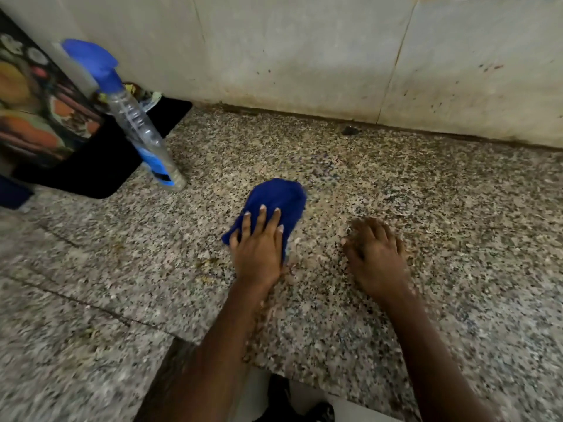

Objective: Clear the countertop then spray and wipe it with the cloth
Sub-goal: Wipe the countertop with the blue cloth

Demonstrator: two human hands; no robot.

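A blue cloth (pixel 278 199) lies bunched on the speckled granite countertop (pixel 426 193) near the middle. My left hand (pixel 259 248) presses flat on its near half, fingers straight and spread over the fabric. My right hand (pixel 376 254) rests on the bare stone to the right of the cloth, blurred, with its fingers bent down against the surface and nothing in it. A clear spray bottle (pixel 137 123) with a blue trigger head stands at the back left, apart from both hands.
A black appliance (pixel 100 166) with a colourful picture panel sits at the far left behind the bottle. A stained pale wall (pixel 304 56) runs along the back. Small crumbs lie left of my left wrist. The counter's front edge is just below my forearms.
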